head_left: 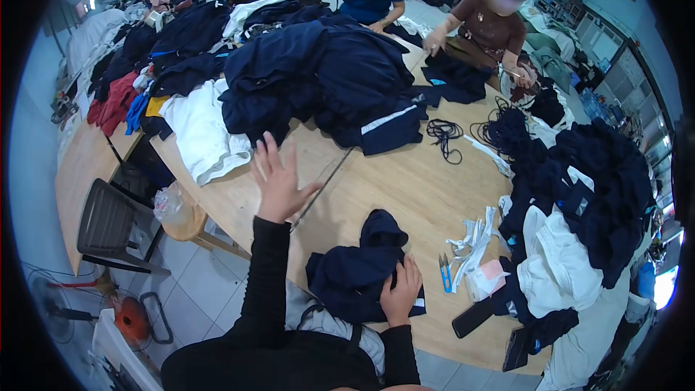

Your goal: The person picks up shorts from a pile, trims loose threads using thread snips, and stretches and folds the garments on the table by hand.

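A bundled navy garment [344, 279] lies at the table's near edge, with a rounded, hood-like part at its top. My right hand [402, 293] rests on the garment's right side, fingers stretched over the cloth. Raised above the table, my left hand [279, 185] is open with its fingers spread and nothing in it. Beyond that hand is a large pile of navy garments [311, 72], and a white garment [206, 130] lies to its left. Blue thread snips [444, 272] and white fabric strips [472, 242] lie to the right of the navy garment.
A phone [472, 318] lies near white and navy clothes piled on the right [557, 261]. Dark cords [445, 137] are farther back. Two people sit across the table [376, 188]. A chair [108, 224] and a wooden stool [184, 223] stand at left.
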The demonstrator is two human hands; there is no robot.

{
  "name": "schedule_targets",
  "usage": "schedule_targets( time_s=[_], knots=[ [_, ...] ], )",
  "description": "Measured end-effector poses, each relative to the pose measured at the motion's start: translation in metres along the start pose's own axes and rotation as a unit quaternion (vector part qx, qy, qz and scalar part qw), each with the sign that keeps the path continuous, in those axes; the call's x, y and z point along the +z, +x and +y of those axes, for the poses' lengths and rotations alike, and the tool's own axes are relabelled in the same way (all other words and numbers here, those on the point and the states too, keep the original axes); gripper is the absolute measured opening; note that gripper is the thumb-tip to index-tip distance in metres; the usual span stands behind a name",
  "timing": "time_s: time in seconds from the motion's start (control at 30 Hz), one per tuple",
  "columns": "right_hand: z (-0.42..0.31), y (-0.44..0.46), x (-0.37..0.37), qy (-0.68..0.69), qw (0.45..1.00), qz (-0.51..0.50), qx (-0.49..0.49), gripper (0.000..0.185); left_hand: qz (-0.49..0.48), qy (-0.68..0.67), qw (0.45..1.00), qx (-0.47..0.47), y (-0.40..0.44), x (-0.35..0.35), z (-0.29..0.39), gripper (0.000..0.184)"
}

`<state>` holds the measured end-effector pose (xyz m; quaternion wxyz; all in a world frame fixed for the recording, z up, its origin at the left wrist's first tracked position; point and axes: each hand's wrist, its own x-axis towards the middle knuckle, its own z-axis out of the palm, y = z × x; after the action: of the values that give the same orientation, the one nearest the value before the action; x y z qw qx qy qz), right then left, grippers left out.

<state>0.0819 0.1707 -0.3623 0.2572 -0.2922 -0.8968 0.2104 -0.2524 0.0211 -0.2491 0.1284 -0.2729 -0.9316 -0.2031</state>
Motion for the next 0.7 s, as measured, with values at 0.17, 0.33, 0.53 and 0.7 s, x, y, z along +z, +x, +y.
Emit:
schedule_targets(
  time_s=[0.17, 0.33, 0.53, 0.7],
  knots=[
    [0.003, 0.003, 0.002, -0.008, 1.0, 0.001, -0.003, 0.04, 0.186, -0.155, 0.965, 0.101, 0.023, -0.071, 0.094, 0.125],
    [0.002, -0.003, 0.002, -0.004, 1.0, 0.01, 0.008, 0.036, -0.257, -0.081, 0.895, 0.355, 0.012, -0.058, 0.107, 0.118],
    [0.008, -0.005, 0.006, -0.001, 1.0, 0.014, 0.011, 0.037, -0.454, -0.077, 0.8, 0.384, -0.002, 0.008, 0.164, 0.116],
    [0.006, 0.0, 0.004, 0.007, 1.0, 0.021, 0.005, 0.037, 0.085, -0.234, 0.932, 0.264, 0.019, -0.045, 0.17, 0.132]
  ],
)
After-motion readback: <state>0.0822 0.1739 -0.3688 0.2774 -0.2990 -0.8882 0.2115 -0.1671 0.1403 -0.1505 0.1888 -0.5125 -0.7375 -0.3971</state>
